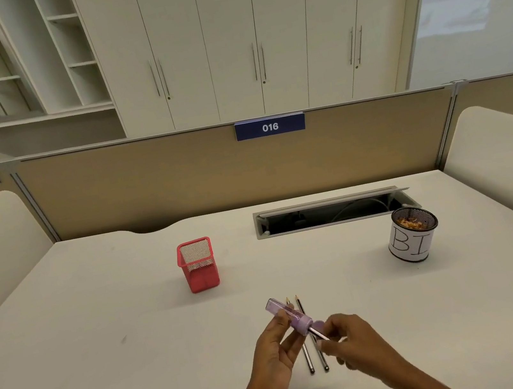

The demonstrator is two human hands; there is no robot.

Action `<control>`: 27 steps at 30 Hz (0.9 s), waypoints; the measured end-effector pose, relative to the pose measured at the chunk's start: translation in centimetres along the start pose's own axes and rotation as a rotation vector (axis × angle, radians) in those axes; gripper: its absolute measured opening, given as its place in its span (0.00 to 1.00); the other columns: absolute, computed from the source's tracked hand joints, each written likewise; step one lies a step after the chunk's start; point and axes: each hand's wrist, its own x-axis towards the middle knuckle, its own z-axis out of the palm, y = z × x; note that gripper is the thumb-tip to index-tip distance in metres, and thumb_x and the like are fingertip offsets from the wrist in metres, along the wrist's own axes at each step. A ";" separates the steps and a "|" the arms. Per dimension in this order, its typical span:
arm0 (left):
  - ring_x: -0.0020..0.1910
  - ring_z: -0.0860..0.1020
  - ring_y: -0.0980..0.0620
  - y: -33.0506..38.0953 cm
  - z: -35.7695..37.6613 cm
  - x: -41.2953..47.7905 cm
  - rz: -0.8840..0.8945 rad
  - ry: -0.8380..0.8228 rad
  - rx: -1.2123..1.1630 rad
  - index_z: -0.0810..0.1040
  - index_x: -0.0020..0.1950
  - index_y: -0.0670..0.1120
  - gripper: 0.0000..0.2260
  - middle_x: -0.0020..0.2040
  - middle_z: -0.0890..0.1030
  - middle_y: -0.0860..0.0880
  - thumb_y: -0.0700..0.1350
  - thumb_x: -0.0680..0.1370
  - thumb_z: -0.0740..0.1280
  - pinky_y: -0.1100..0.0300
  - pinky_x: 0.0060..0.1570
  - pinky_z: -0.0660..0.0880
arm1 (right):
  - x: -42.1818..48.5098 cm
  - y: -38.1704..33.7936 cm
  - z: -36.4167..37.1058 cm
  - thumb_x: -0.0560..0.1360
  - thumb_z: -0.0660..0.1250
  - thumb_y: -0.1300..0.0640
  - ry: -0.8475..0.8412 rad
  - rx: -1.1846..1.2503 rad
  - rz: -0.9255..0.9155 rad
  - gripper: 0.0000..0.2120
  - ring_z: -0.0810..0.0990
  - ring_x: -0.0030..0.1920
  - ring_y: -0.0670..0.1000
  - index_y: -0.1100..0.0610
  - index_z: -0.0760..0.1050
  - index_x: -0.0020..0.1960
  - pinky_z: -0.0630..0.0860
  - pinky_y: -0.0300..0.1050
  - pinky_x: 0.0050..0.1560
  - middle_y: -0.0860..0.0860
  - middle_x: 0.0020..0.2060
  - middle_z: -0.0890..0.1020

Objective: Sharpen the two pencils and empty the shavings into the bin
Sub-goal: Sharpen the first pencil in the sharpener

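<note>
L hand [273,349] grips purple sharpener [289,315] above desk [138,347]. R hand [351,337] pinches thin dark rod [319,334] at its mouth (pencil? can't tell). 2 pencils [309,359] lie side by side beneath. Bin [412,243] far R, shavings [412,222] inside.

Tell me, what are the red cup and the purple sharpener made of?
The red cup looks like painted metal mesh: tiny holes let you see through its walls. The purple sharpener is probably plastic: its long body is shiny and see-through, and its end cap is solid lilac.
</note>
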 end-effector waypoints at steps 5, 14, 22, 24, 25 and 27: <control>0.30 0.83 0.49 -0.3 0.5 -0.2 0.019 0.035 -0.038 0.78 0.45 0.40 0.06 0.33 0.84 0.45 0.37 0.78 0.61 0.62 0.30 0.80 | 0.3 1.2 0.9 0.57 0.70 0.60 0.287 -0.662 -0.401 0.08 0.72 0.19 0.44 0.51 0.80 0.35 0.54 0.32 0.20 0.47 0.22 0.75; 0.33 0.84 0.49 -0.2 0.3 -0.1 0.025 -0.026 0.048 0.80 0.46 0.40 0.08 0.36 0.85 0.45 0.39 0.78 0.61 0.63 0.32 0.80 | 0.3 0.2 0.3 0.77 0.59 0.60 0.101 -0.258 -0.079 0.19 0.68 0.25 0.42 0.50 0.70 0.28 0.61 0.35 0.29 0.45 0.22 0.70; 0.34 0.84 0.50 0.6 0.4 0.0 0.032 -0.071 0.089 0.80 0.46 0.40 0.09 0.37 0.85 0.46 0.39 0.79 0.60 0.63 0.33 0.80 | 0.6 -0.8 -1.6 0.79 0.50 0.61 -0.338 0.746 0.557 0.16 0.56 0.14 0.42 0.60 0.68 0.35 0.52 0.28 0.13 0.47 0.18 0.61; 0.33 0.84 0.50 0.5 0.4 0.0 0.023 -0.070 0.069 0.79 0.46 0.40 0.09 0.36 0.85 0.46 0.39 0.79 0.59 0.62 0.32 0.80 | 0.9 -0.7 -1.9 0.79 0.50 0.62 -0.357 0.752 0.554 0.16 0.57 0.14 0.42 0.61 0.69 0.36 0.53 0.29 0.13 0.48 0.18 0.62; 0.32 0.84 0.51 0.6 0.3 0.1 0.019 -0.056 0.025 0.79 0.46 0.39 0.09 0.35 0.85 0.45 0.39 0.79 0.59 0.62 0.32 0.80 | 0.9 -0.6 -1.9 0.79 0.51 0.61 -0.355 0.715 0.532 0.15 0.57 0.15 0.42 0.61 0.69 0.36 0.53 0.30 0.13 0.48 0.18 0.63; 0.30 0.83 0.51 0.9 -0.2 0.4 0.022 -0.003 -0.104 0.77 0.46 0.38 0.09 0.32 0.84 0.44 0.39 0.79 0.58 0.62 0.31 0.80 | 0.5 -0.5 -2.1 0.79 0.52 0.60 -0.350 0.618 0.473 0.15 0.57 0.16 0.42 0.60 0.70 0.36 0.53 0.31 0.14 0.48 0.19 0.64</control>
